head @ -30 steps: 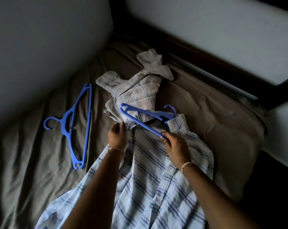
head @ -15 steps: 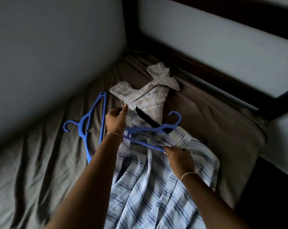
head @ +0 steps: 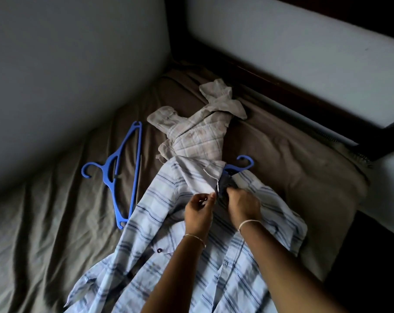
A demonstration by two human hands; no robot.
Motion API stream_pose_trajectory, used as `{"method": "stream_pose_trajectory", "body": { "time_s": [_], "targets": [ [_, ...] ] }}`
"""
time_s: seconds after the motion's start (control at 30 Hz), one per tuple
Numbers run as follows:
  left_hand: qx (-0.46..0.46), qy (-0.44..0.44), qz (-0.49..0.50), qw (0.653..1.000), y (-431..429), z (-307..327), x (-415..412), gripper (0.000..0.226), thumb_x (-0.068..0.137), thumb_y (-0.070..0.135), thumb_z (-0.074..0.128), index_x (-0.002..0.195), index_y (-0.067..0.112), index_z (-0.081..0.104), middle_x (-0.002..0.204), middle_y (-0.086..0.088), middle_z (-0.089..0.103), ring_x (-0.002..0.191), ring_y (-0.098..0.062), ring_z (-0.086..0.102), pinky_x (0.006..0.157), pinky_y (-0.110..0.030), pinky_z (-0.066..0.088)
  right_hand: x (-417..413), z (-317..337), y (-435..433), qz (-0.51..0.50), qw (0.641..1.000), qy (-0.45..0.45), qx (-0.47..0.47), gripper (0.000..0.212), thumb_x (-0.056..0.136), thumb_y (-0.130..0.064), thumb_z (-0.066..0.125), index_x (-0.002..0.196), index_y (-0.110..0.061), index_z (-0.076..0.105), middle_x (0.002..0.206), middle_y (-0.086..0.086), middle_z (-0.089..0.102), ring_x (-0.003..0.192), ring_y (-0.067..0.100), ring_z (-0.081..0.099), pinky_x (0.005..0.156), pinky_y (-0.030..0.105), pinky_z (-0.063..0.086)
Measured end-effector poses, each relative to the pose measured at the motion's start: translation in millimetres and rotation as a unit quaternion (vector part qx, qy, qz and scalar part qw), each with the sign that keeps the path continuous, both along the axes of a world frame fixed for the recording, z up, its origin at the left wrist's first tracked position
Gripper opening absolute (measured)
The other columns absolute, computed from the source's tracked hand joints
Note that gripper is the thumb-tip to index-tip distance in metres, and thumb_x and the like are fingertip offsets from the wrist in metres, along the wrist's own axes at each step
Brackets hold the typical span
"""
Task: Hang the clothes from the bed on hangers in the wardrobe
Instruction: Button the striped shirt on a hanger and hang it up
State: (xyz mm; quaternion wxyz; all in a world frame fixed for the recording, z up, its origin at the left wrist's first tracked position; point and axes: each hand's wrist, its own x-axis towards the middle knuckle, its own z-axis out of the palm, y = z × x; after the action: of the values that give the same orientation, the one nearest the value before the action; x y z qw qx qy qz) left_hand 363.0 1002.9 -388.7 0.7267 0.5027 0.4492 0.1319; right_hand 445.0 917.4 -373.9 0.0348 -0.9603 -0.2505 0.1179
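dim room, pale walls, dark wooden frame, rumpled grey-brown bed

dim, bluish room light from the far right; deep shadows near left, soft blur, curved wide-angle edges.

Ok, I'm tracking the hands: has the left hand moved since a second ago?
Yes: the left hand moved away from the spare hanger, toward the right hand.

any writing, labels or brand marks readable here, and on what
None can be read in this view.
striped shirt: no print shows; the dark patch inside its collar is too dim to tell whether it is a label.
checked shirt: no lettering shows.
hanger on the bed and hanger in the shirt: no readable marking.
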Motion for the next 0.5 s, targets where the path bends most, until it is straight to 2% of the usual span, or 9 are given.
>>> {"method": "stream_pose_trajectory", "body": {
  "time_s": [0.07,0.13,0.23,0.33,0.43,0.5],
  "targets": [
    [0.069,0.072,-0.049,0.994,3,-12,-9,0.019,0.072,0.034,0.077,0.074,0.019,0.066,0.063,0.005,0.065,0.060,-0.013,0.060,0.065,-0.033,0.050,3,-8,-4,-0.016,0.998,0.048,0.027,0.022,0.097,-0.023,0.047,0.114,-0.021,0.060,0.111,0.007,0.067,0.104,0.028,0.063,0.077,0.036,0.050],
    [0.156,0.142,-0.093,0.973,7,-23,-14,0.020,0.075,0.038,0.077,0.080,0.020,0.071,0.073,0.000,0.070,0.075,-0.019,0.067,0.075,-0.037,0.055,3,-17,-10,-0.033,0.995,0.070,0.064,0.023,0.093,-0.025,0.056,0.115,-0.020,0.060,0.111,0.006,0.065,0.105,0.028,0.061,0.079,0.038,0.050],
    [0.275,0.172,-0.087,0.942,11,-21,-12,0.017,0.078,0.038,0.076,0.080,0.021,0.072,0.080,-0.002,0.068,0.078,-0.016,0.063,0.074,-0.029,0.051,-2,-23,-23,-0.051,0.994,0.023,0.098,0.027,0.078,-0.016,0.070,0.104,-0.019,0.064,0.104,0.005,0.061,0.101,0.030,0.059,0.078,0.041,0.051],
    [0.315,0.151,-0.074,0.934,11,-14,1,0.013,0.080,0.033,0.075,0.078,0.022,0.070,0.077,-0.001,0.067,0.072,-0.013,0.063,0.065,-0.020,0.044,-8,-28,-36,-0.125,0.985,-0.032,0.111,0.045,0.059,-0.001,0.071,0.097,-0.022,0.061,0.102,0.005,0.057,0.093,0.032,0.057,0.071,0.041,0.048],
    [0.314,0.147,-0.102,0.933,10,-15,17,0.018,0.080,0.035,0.074,0.085,0.018,0.068,0.079,-0.001,0.069,0.075,-0.017,0.066,0.068,-0.028,0.050,-10,-37,-47,-0.185,0.978,-0.035,0.094,0.056,0.054,0.000,0.072,0.103,-0.022,0.057,0.104,0.007,0.057,0.089,0.033,0.059,0.065,0.038,0.047],
    [0.317,0.139,-0.101,0.933,10,-17,28,0.029,0.077,0.032,0.075,0.099,0.016,0.064,0.088,-0.003,0.068,0.082,-0.023,0.066,0.073,-0.036,0.053,-10,-47,-55,-0.190,0.975,0.001,0.112,0.055,0.055,-0.003,0.072,0.106,-0.016,0.059,0.102,0.010,0.062,0.088,0.035,0.062,0.066,0.039,0.048]
  ]
}}
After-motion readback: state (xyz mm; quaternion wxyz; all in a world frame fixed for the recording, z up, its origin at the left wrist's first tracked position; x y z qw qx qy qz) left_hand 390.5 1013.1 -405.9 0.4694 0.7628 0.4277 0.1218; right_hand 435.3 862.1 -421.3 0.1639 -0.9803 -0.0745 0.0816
